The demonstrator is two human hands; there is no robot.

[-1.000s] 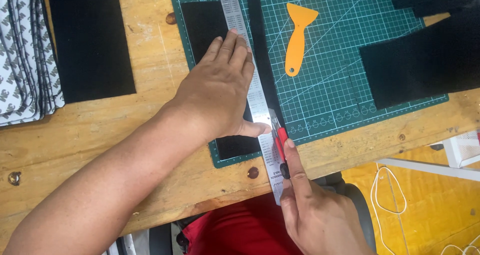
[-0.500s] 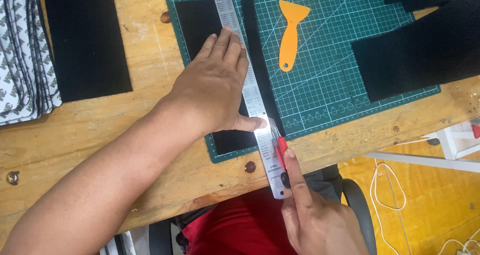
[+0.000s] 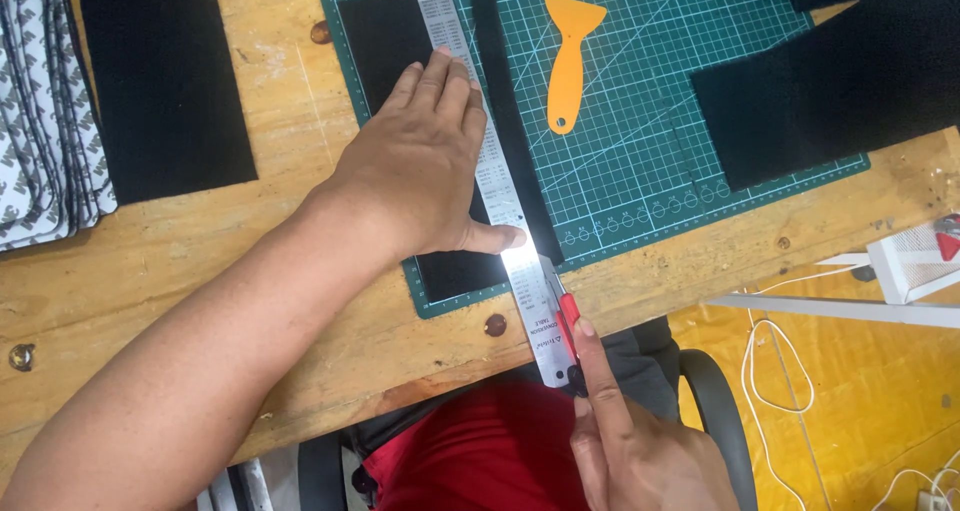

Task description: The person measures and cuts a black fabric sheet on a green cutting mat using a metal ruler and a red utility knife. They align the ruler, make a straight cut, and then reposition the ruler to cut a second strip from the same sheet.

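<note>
My left hand (image 3: pixel 420 166) lies flat on a steel ruler (image 3: pixel 490 171) and on the black sheet (image 3: pixel 400 61) under it, on a green cutting mat (image 3: pixel 640 141). The thumb presses the ruler near the mat's front edge. My right hand (image 3: pixel 640 451) grips a red utility knife (image 3: pixel 566 321), index finger along its back, the blade against the ruler's right edge at the mat's near edge. A narrow black strip (image 3: pixel 510 121) runs along the right side of the ruler.
An orange plastic scraper (image 3: pixel 568 56) lies on the mat. Larger black sheets (image 3: pixel 830 91) cover the mat's right side, another black piece (image 3: pixel 160 81) rests on the wooden table (image 3: pixel 150 261) at left, beside a stack of patterned sheets (image 3: pixel 40 101). White cables (image 3: pixel 790 371) lie on the yellow floor.
The knife and my right hand have slid toward me along the ruler, off the black material to the mat's near edge. My left hand stays pressed on the ruler.
</note>
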